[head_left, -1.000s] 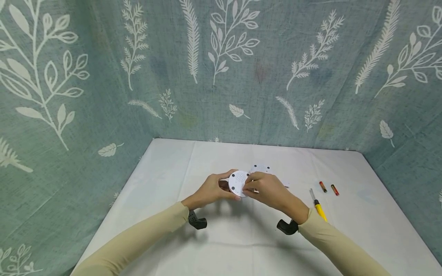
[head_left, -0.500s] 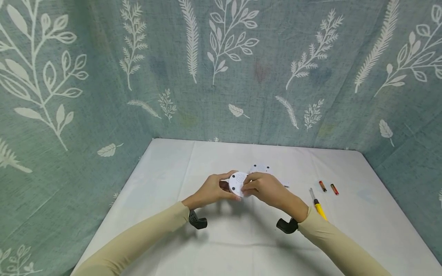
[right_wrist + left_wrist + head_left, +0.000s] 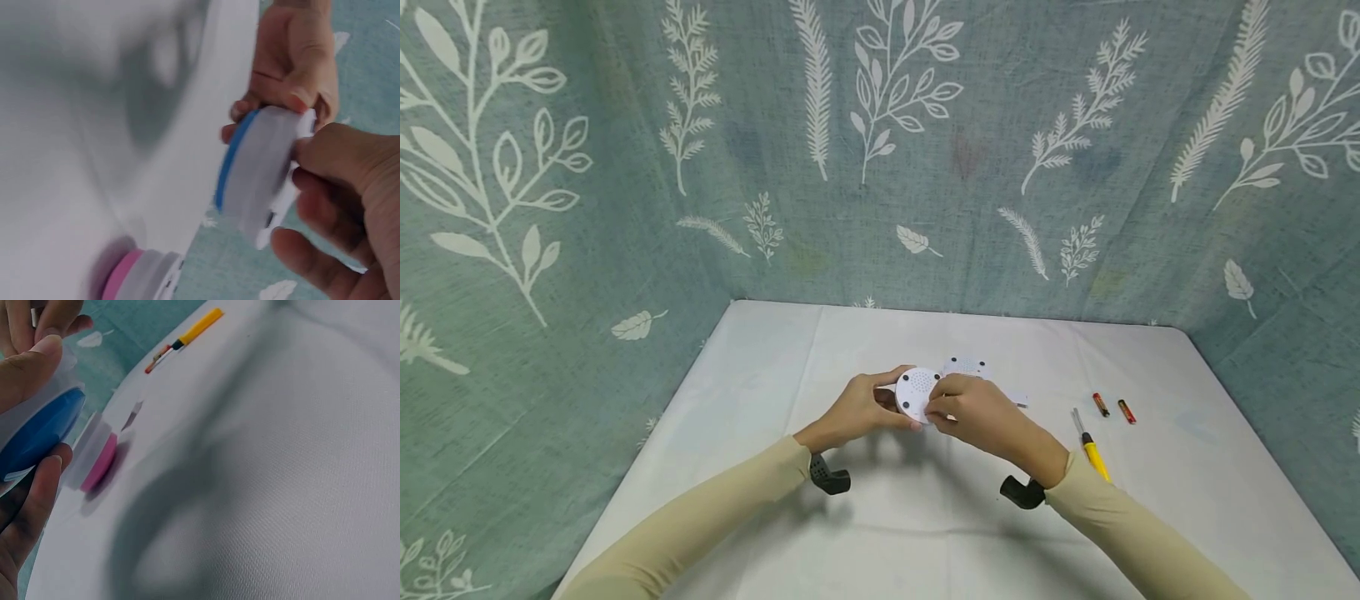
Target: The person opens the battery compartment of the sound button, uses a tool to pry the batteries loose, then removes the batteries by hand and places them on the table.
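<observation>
Head | left grip point(image 3: 863, 405) curled round disc point(image 3: 916, 392) | right grip point(image 3: 979, 412) touching it, hold unclear | battery labels point(image 3: 1127, 412) unreadable

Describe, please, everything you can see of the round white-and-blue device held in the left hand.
The device looks like smooth plastic, with a thick white body, a glossy blue side and, opposite, a white face bearing small holes and at least three dark round spots. That face tilts up towards the head camera. The device is off the table, the grip of the left hand round its rim; the right hand touches the white face, hiding part of it.
</observation>
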